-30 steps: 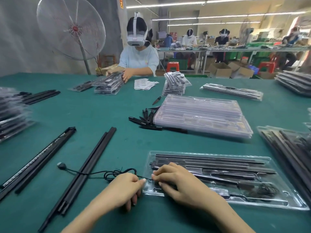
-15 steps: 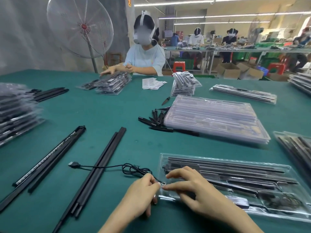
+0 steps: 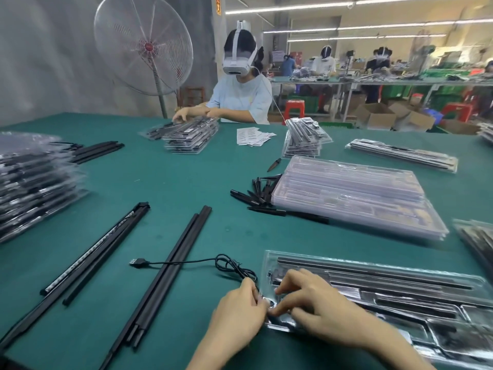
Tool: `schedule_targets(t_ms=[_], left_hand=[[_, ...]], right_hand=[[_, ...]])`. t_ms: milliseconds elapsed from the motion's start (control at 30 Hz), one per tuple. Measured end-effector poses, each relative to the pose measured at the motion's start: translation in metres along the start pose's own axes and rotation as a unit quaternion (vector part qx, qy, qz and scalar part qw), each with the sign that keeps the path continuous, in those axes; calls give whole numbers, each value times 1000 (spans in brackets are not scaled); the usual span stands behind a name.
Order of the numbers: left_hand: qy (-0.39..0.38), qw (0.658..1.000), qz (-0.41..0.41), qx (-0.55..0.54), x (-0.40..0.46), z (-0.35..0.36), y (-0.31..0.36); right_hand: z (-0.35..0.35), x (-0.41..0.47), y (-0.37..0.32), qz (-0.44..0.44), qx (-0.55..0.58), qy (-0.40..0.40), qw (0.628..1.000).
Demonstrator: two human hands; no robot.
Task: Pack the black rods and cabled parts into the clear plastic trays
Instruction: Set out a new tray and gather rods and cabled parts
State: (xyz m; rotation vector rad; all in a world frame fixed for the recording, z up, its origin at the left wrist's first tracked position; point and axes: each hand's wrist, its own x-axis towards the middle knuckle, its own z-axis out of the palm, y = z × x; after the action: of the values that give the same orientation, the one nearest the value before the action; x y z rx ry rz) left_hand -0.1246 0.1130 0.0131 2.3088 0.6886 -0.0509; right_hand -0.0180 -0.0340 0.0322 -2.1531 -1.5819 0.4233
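- Where the clear plastic tray (image 3: 378,297) meets the green surface (image 3: 170,182) at the near edge, both hands work at its left end.
- Left hand (image 3: 240,307) has its fingers curled, pinching the black cable (image 3: 186,261) right at the tray's left rim.
- Right hand (image 3: 312,308) rests on the tray's left end, fingers bent and pressing down beside the left fingertips; whether it grips anything I cannot tell.
- From the hands the cable runs left in a small tangle, crosses a bundle of black rods (image 3: 165,279) and ends in a USB plug (image 3: 138,262) lying on the surface.
- Inside the tray, long black rods already lie in the slots.
- Another pair of rods (image 3: 88,260) lies further left.
- A stack of empty clear trays (image 3: 354,193) sits beyond, with loose black pieces (image 3: 260,194) just beside it.
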Motion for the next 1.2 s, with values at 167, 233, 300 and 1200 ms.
schedule_targets(t_ms=[167,233,300,1200], left_hand=[[-35,993,-5,-114,-2,-6,1],[-46,986,-13,-160,-4,-9,1],[5,995,-11,-95,-6,-12,-1],[152,987,49,-17,-13,-9,-22]], right_hand=[[-29,31,2,27,91,59,994],[-24,39,9,40,-13,40,998],[-16,41,15,47,-77,-6,996],[-33,103,-29,32,-315,-160,935]])
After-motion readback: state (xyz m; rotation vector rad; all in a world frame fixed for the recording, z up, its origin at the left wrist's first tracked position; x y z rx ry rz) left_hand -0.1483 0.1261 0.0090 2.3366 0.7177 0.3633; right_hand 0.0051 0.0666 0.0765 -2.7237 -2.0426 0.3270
